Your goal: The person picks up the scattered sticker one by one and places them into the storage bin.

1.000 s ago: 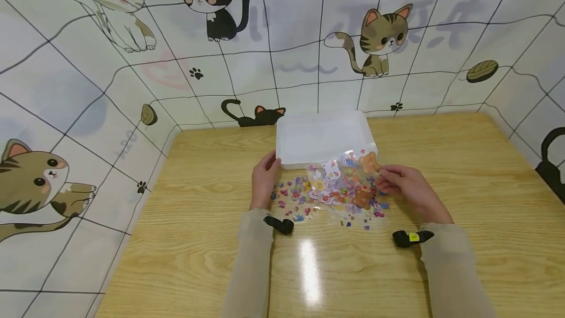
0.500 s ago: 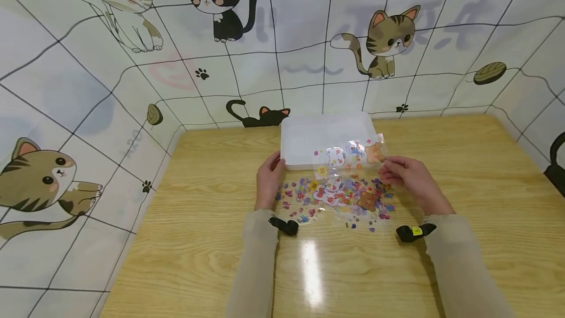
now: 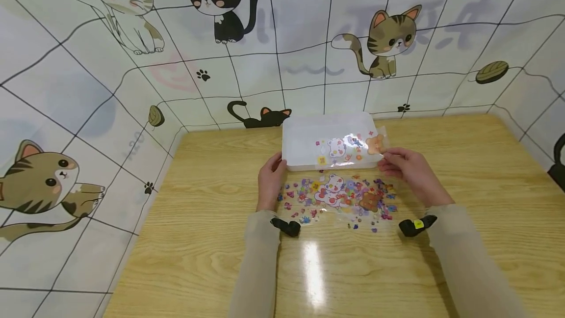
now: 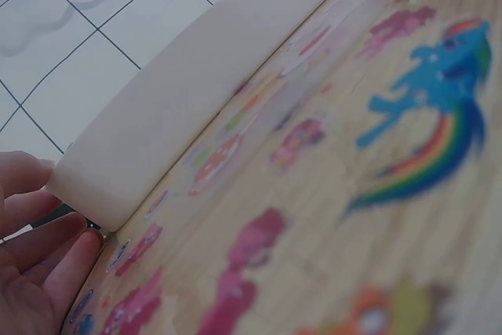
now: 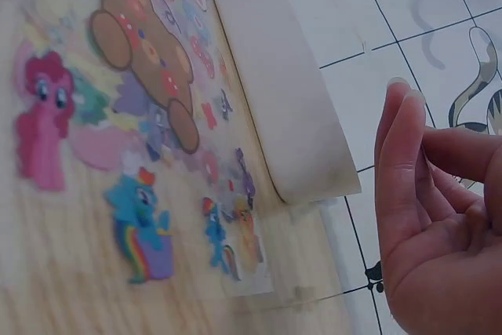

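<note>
My right hand (image 3: 408, 168) pinches the right edge of a clear sticker sheet (image 3: 337, 148) with bear and flower prints. That sheet overlaps the front right of a shallow white tray (image 3: 300, 136). At the tray's front left corner, my left hand (image 3: 270, 183) holds the corner between thumb and fingers, as the left wrist view shows at the tray wall (image 4: 180, 92). More clear sticker sheets (image 3: 333, 190) lie overlapping on the table just in front of the tray. Their prints include a brown bear (image 5: 145, 52) and a blue pony (image 4: 439, 76) with a rainbow tail.
The wooden table (image 3: 212, 249) extends in front and to both sides. Behind the tray rises a white wall covering (image 3: 304, 94) printed with cats and grid lines. Black wrist cameras sit on both sleeves.
My right hand has lifted the pinched sheet off the other sheets and moved it away from me, over the tray. My left hand has stayed at the tray's corner.
</note>
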`<action>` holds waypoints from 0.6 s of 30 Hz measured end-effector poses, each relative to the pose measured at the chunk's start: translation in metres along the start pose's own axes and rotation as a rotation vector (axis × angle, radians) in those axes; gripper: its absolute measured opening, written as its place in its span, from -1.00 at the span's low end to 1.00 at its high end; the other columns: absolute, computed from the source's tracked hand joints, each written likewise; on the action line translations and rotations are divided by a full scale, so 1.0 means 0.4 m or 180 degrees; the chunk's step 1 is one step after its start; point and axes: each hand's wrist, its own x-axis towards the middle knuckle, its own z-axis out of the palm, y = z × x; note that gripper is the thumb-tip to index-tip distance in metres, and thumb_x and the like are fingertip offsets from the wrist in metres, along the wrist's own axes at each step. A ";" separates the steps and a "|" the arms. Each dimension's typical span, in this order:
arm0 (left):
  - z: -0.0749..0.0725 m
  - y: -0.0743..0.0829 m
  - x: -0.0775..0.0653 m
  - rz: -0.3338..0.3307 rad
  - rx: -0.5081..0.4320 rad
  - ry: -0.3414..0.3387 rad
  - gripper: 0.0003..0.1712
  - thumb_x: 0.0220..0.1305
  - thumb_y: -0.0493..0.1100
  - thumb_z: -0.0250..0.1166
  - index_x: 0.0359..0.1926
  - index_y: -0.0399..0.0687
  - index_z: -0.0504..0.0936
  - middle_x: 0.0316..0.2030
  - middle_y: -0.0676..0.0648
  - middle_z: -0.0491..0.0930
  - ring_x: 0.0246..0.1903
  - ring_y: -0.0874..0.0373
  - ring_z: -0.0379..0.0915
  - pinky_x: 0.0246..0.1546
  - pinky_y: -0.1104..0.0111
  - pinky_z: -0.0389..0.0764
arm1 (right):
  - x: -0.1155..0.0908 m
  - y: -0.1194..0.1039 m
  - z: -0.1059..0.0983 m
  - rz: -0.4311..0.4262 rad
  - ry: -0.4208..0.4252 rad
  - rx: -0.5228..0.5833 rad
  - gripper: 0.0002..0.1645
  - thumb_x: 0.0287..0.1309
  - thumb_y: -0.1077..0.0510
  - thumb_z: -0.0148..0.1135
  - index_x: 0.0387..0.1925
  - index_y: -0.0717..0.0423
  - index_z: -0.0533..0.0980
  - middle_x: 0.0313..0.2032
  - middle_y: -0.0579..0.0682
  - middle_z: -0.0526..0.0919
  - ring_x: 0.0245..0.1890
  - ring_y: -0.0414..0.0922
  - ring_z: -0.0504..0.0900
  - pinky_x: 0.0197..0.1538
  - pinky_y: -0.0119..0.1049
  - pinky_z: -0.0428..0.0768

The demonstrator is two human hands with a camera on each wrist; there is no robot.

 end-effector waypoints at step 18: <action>0.001 0.000 -0.001 -0.0006 -0.0037 -0.0018 -0.57 0.22 0.06 0.10 0.12 0.15 0.45 -0.02 0.09 0.49 -0.06 0.24 0.38 -0.01 0.24 0.39 | 0.053 -0.057 0.014 0.0135 -0.0309 0.0030 -0.42 0.28 0.00 -0.10 0.17 0.34 0.20 -0.09 0.12 0.55 -0.13 -0.12 0.57 0.00 -0.22 0.45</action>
